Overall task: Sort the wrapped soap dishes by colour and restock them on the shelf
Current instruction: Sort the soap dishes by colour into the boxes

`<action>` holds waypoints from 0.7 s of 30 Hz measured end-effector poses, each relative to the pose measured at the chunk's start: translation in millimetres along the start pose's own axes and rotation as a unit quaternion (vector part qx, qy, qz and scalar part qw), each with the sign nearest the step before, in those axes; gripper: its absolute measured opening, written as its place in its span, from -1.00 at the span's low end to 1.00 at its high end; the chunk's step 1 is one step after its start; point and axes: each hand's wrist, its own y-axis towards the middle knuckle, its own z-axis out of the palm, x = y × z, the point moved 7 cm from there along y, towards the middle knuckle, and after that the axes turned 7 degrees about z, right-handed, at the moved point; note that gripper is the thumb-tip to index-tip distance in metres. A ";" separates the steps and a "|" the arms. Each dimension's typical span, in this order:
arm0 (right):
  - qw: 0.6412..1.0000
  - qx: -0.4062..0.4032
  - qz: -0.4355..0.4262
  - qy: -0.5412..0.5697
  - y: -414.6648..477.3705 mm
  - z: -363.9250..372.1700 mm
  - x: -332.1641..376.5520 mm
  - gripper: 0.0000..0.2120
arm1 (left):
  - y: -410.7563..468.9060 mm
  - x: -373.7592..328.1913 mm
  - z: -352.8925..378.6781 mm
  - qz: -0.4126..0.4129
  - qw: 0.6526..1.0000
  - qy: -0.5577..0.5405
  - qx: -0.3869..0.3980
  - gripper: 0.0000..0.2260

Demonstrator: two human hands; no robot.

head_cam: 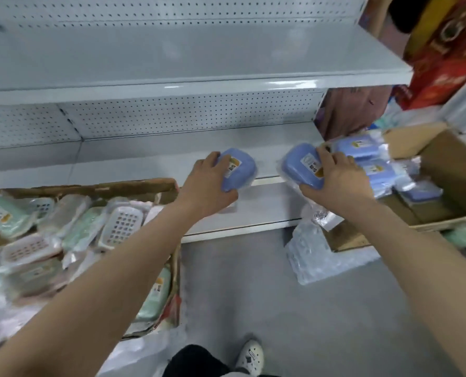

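Note:
My left hand (208,186) grips a blue wrapped soap dish (240,167) at the front edge of the lower grey shelf (150,156). My right hand (340,180) grips a second blue wrapped soap dish (298,167) a little to the right, tilted over the same shelf edge. Behind my right hand, several more blue wrapped dishes (362,148) lie piled at the shelf's right end and over a cardboard box. At the lower left, a cardboard box (134,187) holds several green, pink and white wrapped dishes (85,229).
An upper grey shelf (172,58) with a pegboard back overhangs the lower one. An open cardboard box (441,170) stands at the right, with a red package (444,63) above it. Clear plastic wrapping (316,257) lies on the grey floor. My shoe (251,357) shows at the bottom.

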 end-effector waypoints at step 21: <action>0.989 0.026 0.143 0.001 110.3 13.5 -251.9 -0.20 | 258.3 -163.0 97.1 0.134 0.990 -0.046 0.021 -0.42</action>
